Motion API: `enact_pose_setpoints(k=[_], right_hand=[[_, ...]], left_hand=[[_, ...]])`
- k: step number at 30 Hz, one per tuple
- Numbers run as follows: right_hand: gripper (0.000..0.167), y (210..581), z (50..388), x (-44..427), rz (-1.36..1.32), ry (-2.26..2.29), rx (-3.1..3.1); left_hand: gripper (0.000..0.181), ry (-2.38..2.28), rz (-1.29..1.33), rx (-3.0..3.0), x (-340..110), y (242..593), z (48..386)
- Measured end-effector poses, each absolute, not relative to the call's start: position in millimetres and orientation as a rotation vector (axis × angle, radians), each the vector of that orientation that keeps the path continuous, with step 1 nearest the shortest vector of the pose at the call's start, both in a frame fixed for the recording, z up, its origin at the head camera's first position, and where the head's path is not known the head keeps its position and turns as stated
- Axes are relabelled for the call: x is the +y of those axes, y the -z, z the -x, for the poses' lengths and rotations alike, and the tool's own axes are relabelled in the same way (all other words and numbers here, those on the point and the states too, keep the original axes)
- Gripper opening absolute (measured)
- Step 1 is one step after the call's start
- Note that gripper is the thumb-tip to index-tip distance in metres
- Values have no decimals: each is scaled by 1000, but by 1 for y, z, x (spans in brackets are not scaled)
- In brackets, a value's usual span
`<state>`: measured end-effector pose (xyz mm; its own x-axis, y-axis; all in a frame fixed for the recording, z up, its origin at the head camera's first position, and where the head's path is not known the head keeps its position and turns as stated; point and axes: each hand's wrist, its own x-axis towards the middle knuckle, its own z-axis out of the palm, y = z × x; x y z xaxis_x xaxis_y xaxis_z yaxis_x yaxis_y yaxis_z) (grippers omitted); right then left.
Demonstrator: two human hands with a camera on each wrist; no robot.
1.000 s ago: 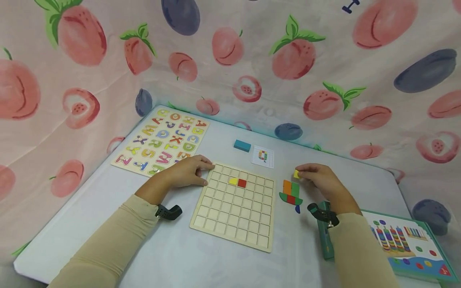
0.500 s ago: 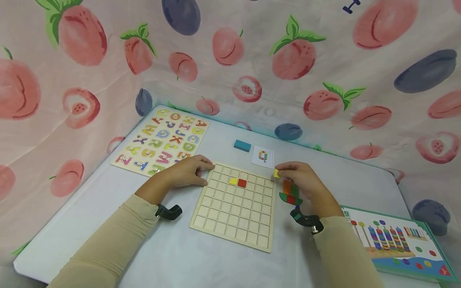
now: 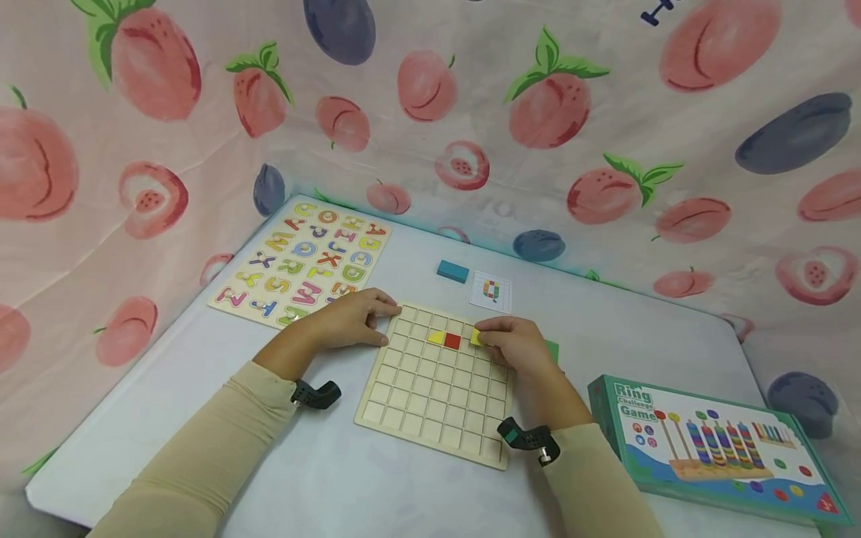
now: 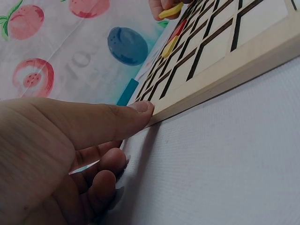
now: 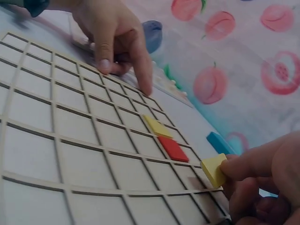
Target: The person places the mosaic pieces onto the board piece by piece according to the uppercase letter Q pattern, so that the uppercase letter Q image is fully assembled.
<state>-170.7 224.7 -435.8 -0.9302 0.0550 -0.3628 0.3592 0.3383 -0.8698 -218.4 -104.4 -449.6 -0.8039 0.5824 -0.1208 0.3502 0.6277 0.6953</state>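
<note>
A wooden grid board point(image 3: 410, 396) lies on the white table, with a yellow piece point(image 3: 436, 338) and a red square tile point(image 3: 452, 341) side by side in its cells. My right hand point(image 3: 521, 347) pinches a yellow tile point(image 5: 213, 170) between thumb and fingers, tilted just above the board's upper right cells. At the upper left edge of the board, my left hand point(image 3: 346, 321) rests with thumb and index finger touching the rim; its other fingers bend loosely below the thumb in the left wrist view. Partly hidden behind my right hand is a green piece point(image 3: 552, 350).
Beyond the board sit a teal block point(image 3: 453, 271) and a pattern card point(image 3: 491, 291). An alphabet puzzle board point(image 3: 296, 261) lies at the back left. To the right is a Ring Challenge Game box point(image 3: 720, 448). Fruit-printed fabric point(image 3: 417, 164) stands behind the table.
My right hand has carried the yellow tile leftward from beside the loose coloured pieces to over the board. My left hand has stayed at the board's edge.
</note>
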Motion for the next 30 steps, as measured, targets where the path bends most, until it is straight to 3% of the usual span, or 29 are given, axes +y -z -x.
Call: enact_pose_setpoints(k=[17,30], right_hand=[[6,449,153,199,-338,1326,2724],[4,453,146,190,-261,1211,2902]], left_hand=[[64,-984,-710,2510,-103,446,217],[64,-954,-718,2514,-103,444,215]])
